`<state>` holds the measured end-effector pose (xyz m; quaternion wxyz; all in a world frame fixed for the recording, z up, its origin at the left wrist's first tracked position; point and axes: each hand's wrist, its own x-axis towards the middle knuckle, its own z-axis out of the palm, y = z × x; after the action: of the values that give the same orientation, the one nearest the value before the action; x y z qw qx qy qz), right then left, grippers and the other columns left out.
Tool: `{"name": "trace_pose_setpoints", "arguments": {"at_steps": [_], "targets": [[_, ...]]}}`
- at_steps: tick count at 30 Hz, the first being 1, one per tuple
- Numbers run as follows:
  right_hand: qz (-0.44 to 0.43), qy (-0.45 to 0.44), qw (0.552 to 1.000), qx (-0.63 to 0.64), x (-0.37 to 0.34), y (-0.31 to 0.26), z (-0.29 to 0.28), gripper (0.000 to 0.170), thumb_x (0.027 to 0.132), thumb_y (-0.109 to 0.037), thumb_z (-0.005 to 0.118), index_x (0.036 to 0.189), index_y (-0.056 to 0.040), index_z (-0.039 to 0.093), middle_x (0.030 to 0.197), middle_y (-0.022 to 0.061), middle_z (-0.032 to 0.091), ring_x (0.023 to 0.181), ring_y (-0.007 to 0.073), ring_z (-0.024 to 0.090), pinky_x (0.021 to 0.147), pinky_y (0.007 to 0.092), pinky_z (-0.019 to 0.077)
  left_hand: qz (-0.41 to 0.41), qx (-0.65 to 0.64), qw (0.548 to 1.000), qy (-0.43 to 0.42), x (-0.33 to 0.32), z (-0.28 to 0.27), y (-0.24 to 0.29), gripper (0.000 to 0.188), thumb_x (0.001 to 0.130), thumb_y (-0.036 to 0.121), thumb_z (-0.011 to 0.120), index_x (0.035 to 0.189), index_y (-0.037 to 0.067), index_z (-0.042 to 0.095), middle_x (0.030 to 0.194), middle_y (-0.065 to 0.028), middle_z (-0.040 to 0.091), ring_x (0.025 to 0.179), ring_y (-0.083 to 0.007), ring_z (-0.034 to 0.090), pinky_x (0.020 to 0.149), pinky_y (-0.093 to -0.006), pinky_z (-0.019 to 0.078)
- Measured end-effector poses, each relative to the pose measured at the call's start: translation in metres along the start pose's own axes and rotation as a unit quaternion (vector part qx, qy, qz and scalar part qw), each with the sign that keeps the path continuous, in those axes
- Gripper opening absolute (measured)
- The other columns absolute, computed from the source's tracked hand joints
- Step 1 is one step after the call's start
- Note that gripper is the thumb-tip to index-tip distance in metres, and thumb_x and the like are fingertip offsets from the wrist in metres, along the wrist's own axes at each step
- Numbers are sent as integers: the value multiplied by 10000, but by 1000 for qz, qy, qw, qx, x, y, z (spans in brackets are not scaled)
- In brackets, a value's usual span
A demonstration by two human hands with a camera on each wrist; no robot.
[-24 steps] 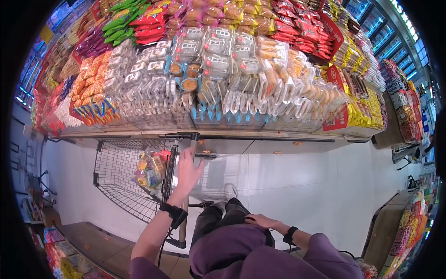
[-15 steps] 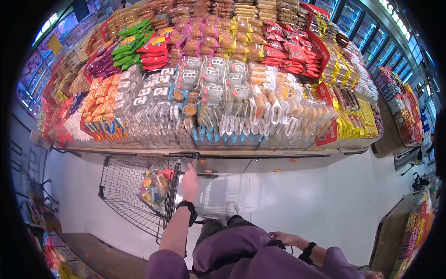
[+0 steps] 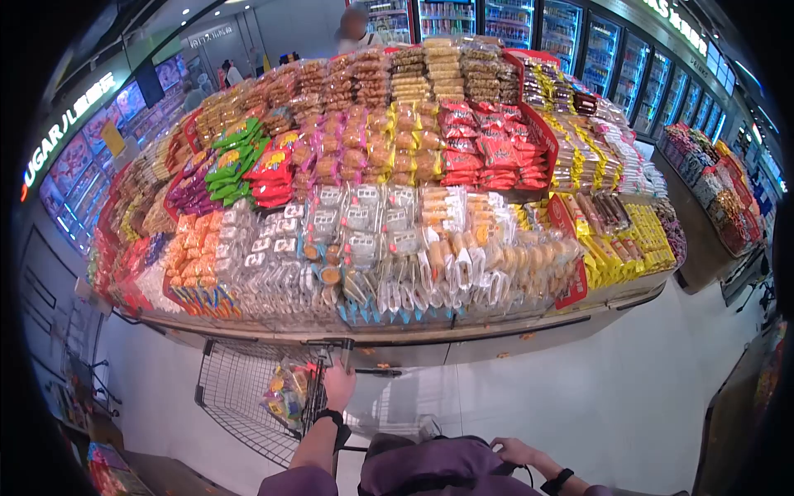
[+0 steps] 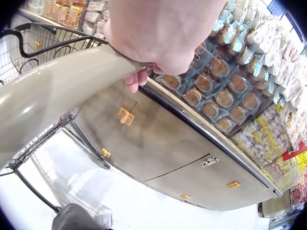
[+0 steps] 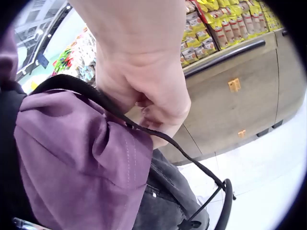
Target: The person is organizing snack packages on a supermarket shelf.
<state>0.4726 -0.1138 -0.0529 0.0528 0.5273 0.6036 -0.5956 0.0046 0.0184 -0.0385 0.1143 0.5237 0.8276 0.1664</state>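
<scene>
My left hand [image 3: 339,384] grips the handle [image 4: 62,81] of a wire shopping cart [image 3: 199,397]. In the left wrist view its fingertips [image 4: 136,79] show curled under the thick beige bar. Inside the cart lie colourful snack packs [image 3: 285,393]. My right hand [image 3: 514,451] is at the waist, by the hem of the purple shirt [image 5: 72,139], with its fingers loosely bent. A thin black cord [image 5: 172,143] crosses in front of that hand in the right wrist view; its fingertips are partly hidden behind the wrist and cloth.
A long display stand [image 3: 413,355] heaped with bagged snacks runs across the front, with red packets [image 3: 496,149] and green packets [image 3: 236,161] higher up. Drinks fridges [image 3: 600,50] line the back wall. Another snack stand [image 3: 719,198] is at the right. A person [image 3: 354,29] is beyond the display.
The head view has tilted up, bringing the back of the display and the fridges into sight. My left hand stays on the cart handle. My right hand has come slightly away from the thigh.
</scene>
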Motion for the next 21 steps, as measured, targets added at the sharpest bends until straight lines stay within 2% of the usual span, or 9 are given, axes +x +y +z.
{"name": "trace_pose_setpoints", "arguments": {"at_steps": [3, 4, 7, 8, 11, 12, 15, 16, 21], "targets": [[18, 139, 982, -126, 11, -4, 20, 235, 763, -233, 662, 955, -101, 695, 806, 159, 703, 807, 363, 677, 757, 429, 545, -8, 10, 1000, -6, 0, -6, 5, 343, 822, 216, 664, 1042, -30, 569, 764, -263, 667, 787, -441, 672, 745, -529, 542], [-15, 179, 971, -158, 19, -1, 29, 191, 748, -233, 660, 889, -118, 720, 808, 155, 700, 788, 389, 666, 758, 445, 545, -14, 16, 1000, -11, 1, -8, 5, 340, 817, 212, 664, 1037, -30, 571, 764, -264, 667, 785, -439, 674, 745, -528, 543], [-36, 199, 965, -165, -3, -13, 24, 184, 774, -272, 660, 834, -113, 729, 775, 162, 693, 746, 374, 667, 742, 436, 549, 13, 17, 1000, 7, 4, 2, -9, 335, 808, 203, 663, 1028, -32, 571, 786, -272, 665, 792, -439, 673, 747, -525, 545], [-50, 226, 968, -99, -9, -15, 25, 228, 820, -310, 646, 817, -102, 742, 731, 164, 681, 692, 354, 663, 718, 420, 548, -3, 9, 1000, -1, 4, 1, -9, 325, 798, 188, 665, 1017, -34, 571, 817, -274, 665, 807, -440, 672, 750, -526, 540], [36, 168, 985, 19, -30, -49, 11, 261, 864, -327, 623, 846, -100, 751, 689, 161, 669, 662, 339, 666, 709, 397, 549, -33, 13, 999, -22, 2, -11, 0, 318, 790, 170, 663, 1014, -35, 568, 834, -276, 664, 816, -451, 665, 752, -527, 535], [59, 137, 989, 11, -29, -49, 6, 247, 887, -282, 594, 972, -106, 745, 740, 149, 687, 694, 338, 672, 703, 397, 536, -19, 10, 1000, -12, 5, -4, -8, 314, 780, 154, 664, 1008, -39, 565, 828, -281, 658, 815, -460, 658, 747, -531, 531], [-63, 149, 987, 14, -14, -15, 16, 272, 894, -247, 565, 1078, -116, 716, 828, 132, 709, 744, 347, 677, 709, 412, 527, -7, 27, 1000, 2, 12, 4, -32, 334, 771, 144, 662, 1027, -43, 555, 817, -290, 648, 794, -473, 646, 728, -542, 520], [-67, 97, 993, -6, -14, -13, 13, 254, 884, -172, 565, 1091, -70, 672, 887, 139, 714, 777, 355, 676, 714, 418, 523, 5, 8, 1000, 6, 11, 3, -32, 344, 771, 142, 659, 1040, -44, 551, 807, -292, 649, 778, -480, 641, 723, -547, 514], [-26, 193, 977, 84, -18, -38, -2, 101, 863, -63, 584, 954, -17, 589, 870, 175, 703, 772, 354, 676, 707, 399, 527, -12, 16, 1000, -4, 10, -25, -20, 397, 792, 113, 671, 1120, -76, 551, 793, -307, 647, 789, -481, 648, 716, -545, 510]]}}
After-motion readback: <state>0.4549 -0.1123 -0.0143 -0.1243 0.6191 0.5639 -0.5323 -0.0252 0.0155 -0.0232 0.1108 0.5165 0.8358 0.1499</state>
